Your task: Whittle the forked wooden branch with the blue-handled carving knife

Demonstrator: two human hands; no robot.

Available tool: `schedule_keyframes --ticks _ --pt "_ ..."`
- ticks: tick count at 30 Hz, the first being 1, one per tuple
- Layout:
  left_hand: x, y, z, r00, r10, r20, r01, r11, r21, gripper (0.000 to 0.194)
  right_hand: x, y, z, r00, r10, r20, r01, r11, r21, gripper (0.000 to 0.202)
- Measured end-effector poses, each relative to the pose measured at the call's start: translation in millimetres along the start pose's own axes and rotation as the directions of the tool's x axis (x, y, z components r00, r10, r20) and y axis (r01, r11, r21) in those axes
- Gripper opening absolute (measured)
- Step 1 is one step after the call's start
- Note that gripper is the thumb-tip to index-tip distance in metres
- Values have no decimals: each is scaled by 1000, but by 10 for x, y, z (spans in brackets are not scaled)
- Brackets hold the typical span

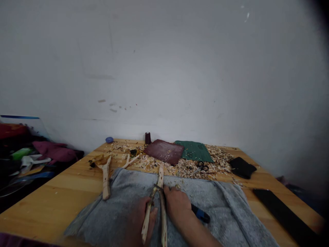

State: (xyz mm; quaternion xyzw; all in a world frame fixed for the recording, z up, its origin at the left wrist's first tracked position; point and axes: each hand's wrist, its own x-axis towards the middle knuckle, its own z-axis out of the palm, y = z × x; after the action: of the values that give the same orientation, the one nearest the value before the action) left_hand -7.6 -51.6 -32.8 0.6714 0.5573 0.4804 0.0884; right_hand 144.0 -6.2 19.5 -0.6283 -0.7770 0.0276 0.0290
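Observation:
A forked, peeled stick (pixel 160 175) lies over the grey cloth (pixel 205 199), its stem pointing away from me and its two prongs toward me. My left hand (pixel 142 219) is closed around the left prong and is blurred. My right hand (pixel 177 204) is closed on a tool with a black and blue handle (pixel 200 213); the handle sticks out on the right of the hand. The tool's dark metal end (pixel 158 187) meets the stick at the fork.
Another forked stick (pixel 106 181) rests left of the cloth, a smaller one (pixel 131 161) behind it. Wood shavings (pixel 218 159), scissors (pixel 199 168), a maroon sheet (pixel 164 151), a green sheet (pixel 194 151) and a thread spool (pixel 147 138) lie behind. A black slab (pixel 282 212) is at right.

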Motion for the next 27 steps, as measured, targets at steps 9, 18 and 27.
schedule_keyframes --ticks 9,18,27 --pt "11 88 49 988 -152 -8 151 986 -75 31 -133 -33 -136 993 -112 40 113 994 -6 36" --pt "9 13 31 996 -84 7 84 996 14 26 -80 -66 -132 992 -118 34 120 992 -39 38" --pt "-9 -4 74 998 -59 4 59 998 26 26 47 -45 -21 1000 1 16 0 998 -66 34"
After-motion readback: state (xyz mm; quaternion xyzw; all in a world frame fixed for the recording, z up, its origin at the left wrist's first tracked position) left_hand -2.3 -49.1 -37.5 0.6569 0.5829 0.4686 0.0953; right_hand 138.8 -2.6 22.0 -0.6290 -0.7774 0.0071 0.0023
